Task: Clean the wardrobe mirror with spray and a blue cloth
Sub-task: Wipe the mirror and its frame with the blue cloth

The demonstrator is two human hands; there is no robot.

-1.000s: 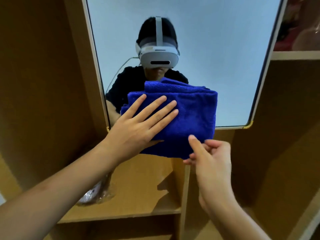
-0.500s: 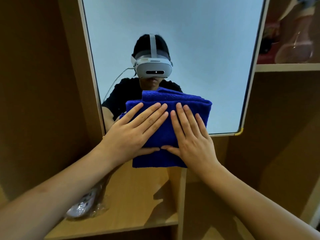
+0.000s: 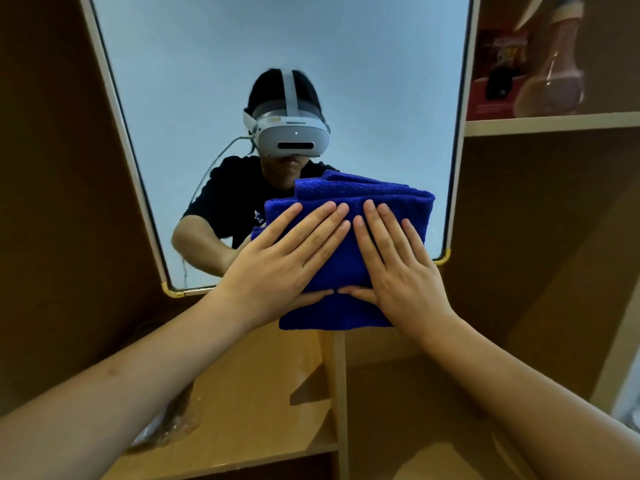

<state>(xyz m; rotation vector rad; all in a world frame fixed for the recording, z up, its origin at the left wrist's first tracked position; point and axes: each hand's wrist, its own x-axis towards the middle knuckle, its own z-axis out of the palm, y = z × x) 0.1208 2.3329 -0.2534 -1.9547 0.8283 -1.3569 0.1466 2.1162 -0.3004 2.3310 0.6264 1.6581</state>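
Observation:
The wardrobe mirror (image 3: 277,46) has a pale frame and reflects a person wearing a headset. A folded blue cloth (image 3: 398,195) is pressed against its lower right part, overhanging the bottom edge. My left hand (image 3: 277,268) lies flat on the cloth's left half with its fingers spread. My right hand (image 3: 401,275) lies flat on the right half. The two thumbs meet low on the cloth. A pinkish spray bottle (image 3: 550,81) stands on the upper right shelf, away from both hands.
A red box (image 3: 495,81) sits beside the bottle on the pale shelf board (image 3: 554,123). Below the mirror are a wooden shelf (image 3: 259,393) and an upright divider (image 3: 339,393). A plastic-wrapped item (image 3: 169,424) lies at the shelf's left, partly behind my arm.
My right hand left the cloth's lower corner and now lies flat on it beside the left. The cloth has slid right, toward the mirror's lower right corner.

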